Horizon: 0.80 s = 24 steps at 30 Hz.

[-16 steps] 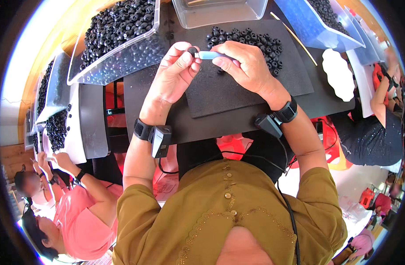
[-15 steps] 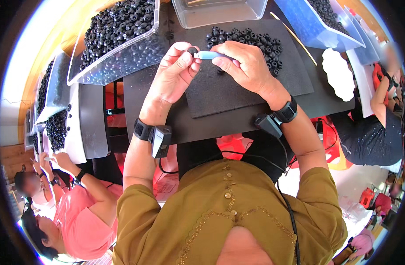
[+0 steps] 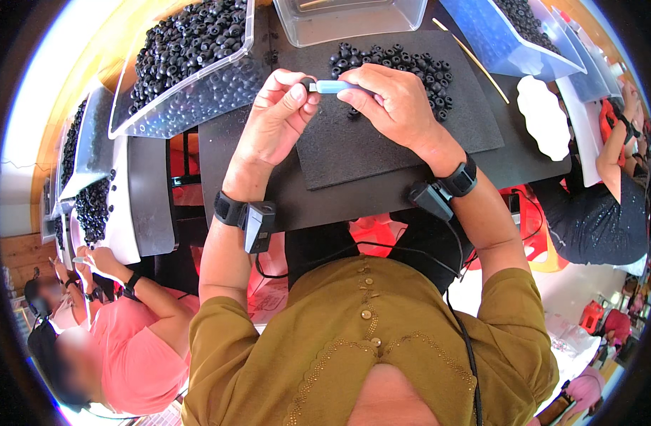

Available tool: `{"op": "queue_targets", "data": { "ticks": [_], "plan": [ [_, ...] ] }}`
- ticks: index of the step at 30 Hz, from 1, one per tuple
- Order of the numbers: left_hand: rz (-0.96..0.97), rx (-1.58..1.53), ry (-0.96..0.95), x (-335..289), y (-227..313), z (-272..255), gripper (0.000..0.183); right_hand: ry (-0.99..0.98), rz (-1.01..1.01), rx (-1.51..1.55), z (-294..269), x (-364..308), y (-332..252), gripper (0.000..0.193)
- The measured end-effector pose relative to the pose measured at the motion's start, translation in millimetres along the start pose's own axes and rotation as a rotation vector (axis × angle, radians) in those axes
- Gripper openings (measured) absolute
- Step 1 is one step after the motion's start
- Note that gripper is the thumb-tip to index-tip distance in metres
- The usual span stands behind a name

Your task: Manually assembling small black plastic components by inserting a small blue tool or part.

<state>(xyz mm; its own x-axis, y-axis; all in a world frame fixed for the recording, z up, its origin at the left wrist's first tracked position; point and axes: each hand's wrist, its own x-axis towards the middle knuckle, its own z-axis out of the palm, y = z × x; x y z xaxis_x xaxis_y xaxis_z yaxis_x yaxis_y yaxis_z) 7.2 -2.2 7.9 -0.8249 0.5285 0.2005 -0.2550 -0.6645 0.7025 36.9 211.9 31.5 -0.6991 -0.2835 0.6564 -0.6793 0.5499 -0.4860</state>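
Clear plastic forms a bin (image 3: 187, 118) of round black pieces at left; beside it, over the left edge of a dark mat (image 3: 403, 153), the left hand (image 3: 279, 113) pinches one small black piece (image 3: 308, 83) between thumb and fingertips. Touching that piece is the tip of a light-blue-handled tool (image 3: 331, 86), gripped in the right hand's (image 3: 391, 103) curled fingers, with bare mat below reaching toward the table's (image 3: 361, 204) near edge. Farther right come a loose black pile (image 3: 433, 78), a thin stick (image 3: 474, 64) and a white scalloped shape (image 3: 543, 118).

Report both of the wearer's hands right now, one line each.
Left hand: closed, pinching a small round black piece between thumb and fingers.
Right hand: closed, holding a light-blue-handled tool, its tip at that piece.
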Motion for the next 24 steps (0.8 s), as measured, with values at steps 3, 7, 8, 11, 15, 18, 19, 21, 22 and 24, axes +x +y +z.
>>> {"op": "queue_targets", "data": {
  "ticks": [3, 7, 8, 11, 15, 18, 19, 21, 22, 24],
  "plan": [
    [0.006, 0.003, 0.003, 0.3, 1.8, -0.7, 0.010, 0.003, 0.027, 0.018, 4.4, -0.4, 2.6, 0.021],
    [-0.139, 0.108, -0.235, -6.2, -10.4, 17.4, 0.013, 0.147, 0.279, 0.011, -7.6, 7.6, 33.9, 0.029],
    [-0.146, 0.126, -0.202, -7.1, -11.0, 18.6, 0.013, 0.178, 0.234, -0.008, -12.0, 9.3, 37.1, 0.030],
    [-0.091, 0.046, -0.168, 3.5, 0.2, 6.5, 0.014, 0.112, 0.316, 0.170, -5.5, 5.2, 28.6, 0.030],
    [-0.095, 0.028, -0.074, 0.9, -2.9, 2.7, 0.013, -0.055, 0.350, 0.500, 1.5, 5.3, 15.9, 0.031],
    [-0.081, 0.102, -0.030, 2.9, -5.2, 2.2, 0.013, -0.113, 0.378, 0.632, 3.7, 3.8, 12.8, 0.030],
    [-0.092, 0.135, -0.034, 2.5, -6.8, 2.3, 0.013, -0.139, 0.386, 0.699, 5.7, 3.3, 13.2, 0.030],
    [-0.099, 0.175, -0.050, 2.0, -11.3, 4.3, 0.014, -0.146, 0.360, 0.672, 7.3, 1.5, 12.1, 0.029],
    [-0.092, 0.214, -0.023, 1.9, -11.1, 7.2, 0.013, -0.151, 0.333, 0.646, 7.9, 3.2, 10.3, 0.029],
    [-0.076, 0.297, 0.042, -0.4, -9.8, 9.5, 0.011, -0.175, 0.346, 0.598, -0.3, 6.0, 3.6, 0.030]
  ]
}}
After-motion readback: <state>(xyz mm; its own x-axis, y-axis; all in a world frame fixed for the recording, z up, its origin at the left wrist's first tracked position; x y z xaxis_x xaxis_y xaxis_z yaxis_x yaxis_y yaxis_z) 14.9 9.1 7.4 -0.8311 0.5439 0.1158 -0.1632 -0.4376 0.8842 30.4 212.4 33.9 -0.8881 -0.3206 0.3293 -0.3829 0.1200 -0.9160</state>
